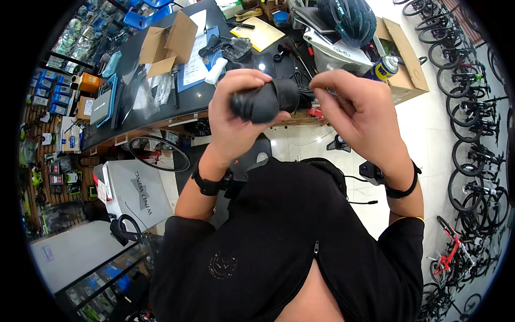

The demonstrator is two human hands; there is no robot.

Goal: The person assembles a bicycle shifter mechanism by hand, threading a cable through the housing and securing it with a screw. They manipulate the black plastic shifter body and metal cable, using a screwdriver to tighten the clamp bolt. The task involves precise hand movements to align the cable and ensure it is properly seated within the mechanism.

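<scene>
Raised in front of me, my left hand [230, 102] is wrapped round a black, rounded, cylinder-like device [257, 104] with a wider collar [287, 95] at its right end. Its exact kind does not show. My right hand [357, 102] is just right of that collar, thumb and forefinger pinched together. Whatever sits in the pinch is too small or hidden to name. Dark thin strands show behind the fingertips. Below and beyond the hands lies a dark workbench [134, 102].
On the bench are an open cardboard box [169, 43], papers, a yellow envelope [257, 35] and tools. At the far right stand a bicycle helmet [348, 21], a spray can [382, 68] and a carton [410, 59]. A wheel [159, 153] leans below; bicycles [461, 107] line the right wall.
</scene>
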